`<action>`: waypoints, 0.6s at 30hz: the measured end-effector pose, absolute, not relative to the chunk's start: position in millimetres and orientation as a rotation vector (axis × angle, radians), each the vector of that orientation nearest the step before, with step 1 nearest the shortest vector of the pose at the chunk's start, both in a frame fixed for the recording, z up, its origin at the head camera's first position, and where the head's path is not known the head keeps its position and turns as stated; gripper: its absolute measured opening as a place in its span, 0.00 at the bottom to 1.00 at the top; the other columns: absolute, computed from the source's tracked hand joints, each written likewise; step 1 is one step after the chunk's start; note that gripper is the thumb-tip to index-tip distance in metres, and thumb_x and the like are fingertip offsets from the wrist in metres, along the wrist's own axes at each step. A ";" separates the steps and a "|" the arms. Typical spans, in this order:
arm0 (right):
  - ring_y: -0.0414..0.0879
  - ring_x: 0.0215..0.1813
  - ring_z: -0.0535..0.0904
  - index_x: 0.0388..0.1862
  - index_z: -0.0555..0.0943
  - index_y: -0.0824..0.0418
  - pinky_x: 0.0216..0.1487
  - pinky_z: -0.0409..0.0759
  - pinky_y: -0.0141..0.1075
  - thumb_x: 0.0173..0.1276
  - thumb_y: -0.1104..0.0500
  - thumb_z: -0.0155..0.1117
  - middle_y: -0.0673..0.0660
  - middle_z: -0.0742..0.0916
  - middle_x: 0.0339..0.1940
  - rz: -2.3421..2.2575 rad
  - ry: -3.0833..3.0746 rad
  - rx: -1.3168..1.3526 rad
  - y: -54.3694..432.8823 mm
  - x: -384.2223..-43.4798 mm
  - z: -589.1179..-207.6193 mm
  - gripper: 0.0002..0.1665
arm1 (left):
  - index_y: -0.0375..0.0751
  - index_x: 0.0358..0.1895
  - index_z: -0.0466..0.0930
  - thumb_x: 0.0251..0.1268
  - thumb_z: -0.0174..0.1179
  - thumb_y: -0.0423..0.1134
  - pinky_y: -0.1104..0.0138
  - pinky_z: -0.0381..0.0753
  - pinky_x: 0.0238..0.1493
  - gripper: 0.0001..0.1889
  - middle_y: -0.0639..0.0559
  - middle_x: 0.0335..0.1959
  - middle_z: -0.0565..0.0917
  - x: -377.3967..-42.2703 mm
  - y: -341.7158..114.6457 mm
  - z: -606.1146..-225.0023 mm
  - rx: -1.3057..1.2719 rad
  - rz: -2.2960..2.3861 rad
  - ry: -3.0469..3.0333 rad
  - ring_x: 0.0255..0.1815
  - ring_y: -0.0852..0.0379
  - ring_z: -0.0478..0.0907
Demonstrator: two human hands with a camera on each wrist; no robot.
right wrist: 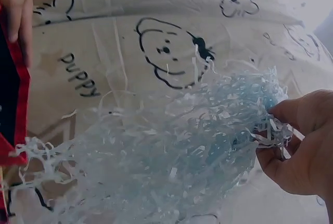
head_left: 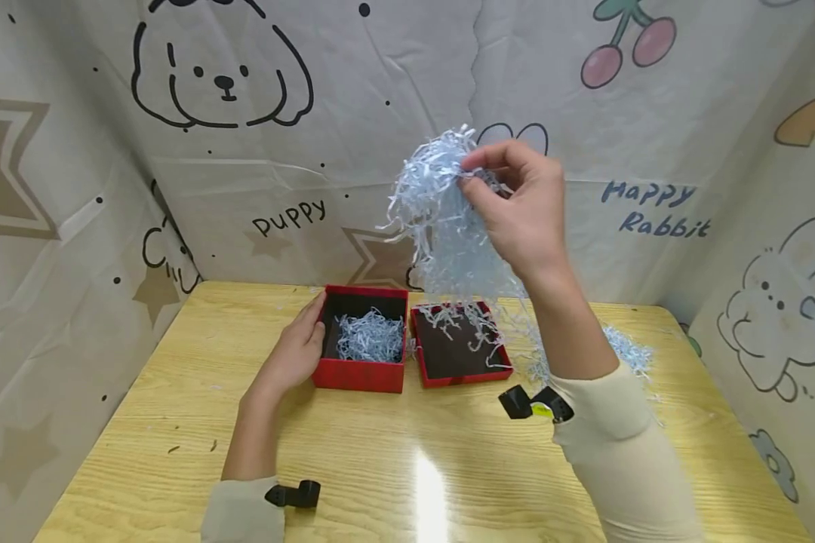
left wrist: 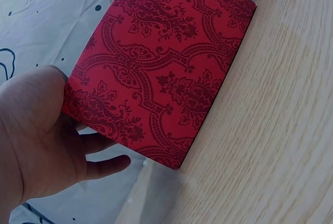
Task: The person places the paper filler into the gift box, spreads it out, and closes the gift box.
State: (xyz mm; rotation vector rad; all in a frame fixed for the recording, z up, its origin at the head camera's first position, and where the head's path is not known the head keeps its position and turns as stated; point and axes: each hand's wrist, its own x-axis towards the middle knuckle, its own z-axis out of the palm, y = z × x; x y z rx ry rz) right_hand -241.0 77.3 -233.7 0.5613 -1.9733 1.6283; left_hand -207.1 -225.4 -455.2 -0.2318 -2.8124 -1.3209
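Note:
My right hand [head_left: 526,207] is raised and pinches a big clump of pale blue shredded paper [head_left: 441,188] between thumb and fingers. Loose strands trail down from the clump over the box lid, and the right wrist view shows the shredded paper [right wrist: 177,146] spreading from the fingertips. My left hand [head_left: 292,351] holds the left wall of a red box [head_left: 358,375], with the thumb at the rim and the fingers along the outside. A dark floral pattern covers the box [left wrist: 151,62] in the left wrist view. Inside the box lies more shredded paper [head_left: 372,335].
Right beside the box, the red lid [head_left: 451,362] lies with its dark inside up. A loose pile of shredded paper [head_left: 628,353] is on the right of the wooden table [head_left: 353,460]. Behind stands a printed cloth [head_left: 353,90].

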 end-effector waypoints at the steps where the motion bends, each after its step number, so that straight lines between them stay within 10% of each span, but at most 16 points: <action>1: 0.46 0.34 0.78 0.39 0.89 0.65 0.29 0.74 0.31 0.66 0.73 0.70 0.53 0.87 0.37 1.647 -1.973 0.585 69.2 -241.4 -233.7 0.07 | 0.39 0.87 0.46 0.87 0.37 0.37 0.44 0.47 0.85 0.31 0.40 0.87 0.51 -207.1 -225.8 -455.4 -0.231 -1.321 -2.813 0.87 0.40 0.46; 14: 0.45 0.34 0.80 0.39 0.88 0.65 0.28 0.74 0.30 0.67 0.73 0.70 0.57 0.90 0.38 1.705 -2.107 0.700 7.2 -253.0 -286.5 0.06 | 0.35 0.86 0.49 0.86 0.38 0.33 0.44 0.48 0.85 0.30 0.36 0.86 0.54 -207.5 -225.4 -455.5 -0.259 -1.314 -2.762 0.86 0.38 0.49; 18: 0.45 0.45 0.86 0.39 0.88 0.64 0.42 0.82 0.31 0.67 0.72 0.70 0.56 0.91 0.41 1.570 -2.196 0.723 1.7 -256.8 -320.2 0.06 | 0.36 0.86 0.48 0.86 0.38 0.33 0.45 0.48 0.85 0.31 0.36 0.86 0.54 -207.9 -226.5 -455.1 -0.241 -1.313 -2.782 0.86 0.38 0.49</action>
